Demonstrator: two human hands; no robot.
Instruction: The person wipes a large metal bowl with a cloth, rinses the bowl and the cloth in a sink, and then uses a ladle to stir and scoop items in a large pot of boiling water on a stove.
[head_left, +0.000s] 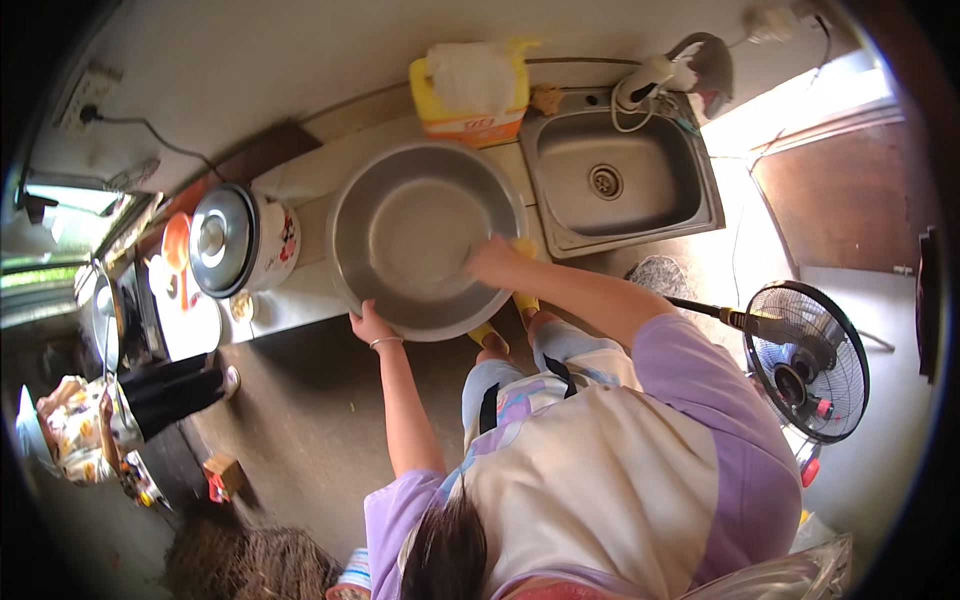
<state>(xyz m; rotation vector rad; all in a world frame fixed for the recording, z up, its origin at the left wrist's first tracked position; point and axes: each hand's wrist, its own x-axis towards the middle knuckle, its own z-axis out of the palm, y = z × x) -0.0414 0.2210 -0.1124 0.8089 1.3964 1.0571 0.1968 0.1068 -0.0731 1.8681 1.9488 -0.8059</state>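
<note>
A wide, round metal basin (420, 225) rests on the tiled counter in front of me, its inside facing up. My left hand (371, 324) grips the near-left rim, thumb on top and the other fingers out of sight below. Over the right side of the basin's inner wall is my right hand (491, 262), blurred, with its fingers bent downward. Whether it holds something cannot be made out. Just behind that wrist, at the right rim, shows a small yellow patch (525, 246) that I cannot identify.
A steel sink (622, 172) adjoins the basin's right. Behind stands a yellow container (471, 94) with a white cloth on it. Left are a lidded pot (244, 240) and an orange ladle (177, 244). A fan (806, 361) stands right. A person (97, 427) works at a wok far left.
</note>
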